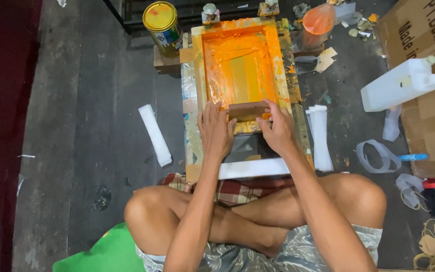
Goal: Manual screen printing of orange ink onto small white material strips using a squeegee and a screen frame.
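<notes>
A wooden printing screen frame (198,60) smeared with orange ink lies on the floor in front of me. At its near end a brown wooden squeegee (246,110) stands on the mesh. My right hand (277,131) grips the squeegee's right end. My left hand (215,130) rests with fingers spread on the frame's near left part, its fingertips by the squeegee's left end. Under the frame's near edge a white strip (252,168) lies across. I sit cross-legged, knees on both sides.
A yellow-lidded paint can (162,22) stands at the far left of the frame, an orange-stained cup (318,22) at the far right. White strip stacks (154,133) (320,136) lie left and right. A white jug (399,83) and a cardboard box (429,60) sit at right.
</notes>
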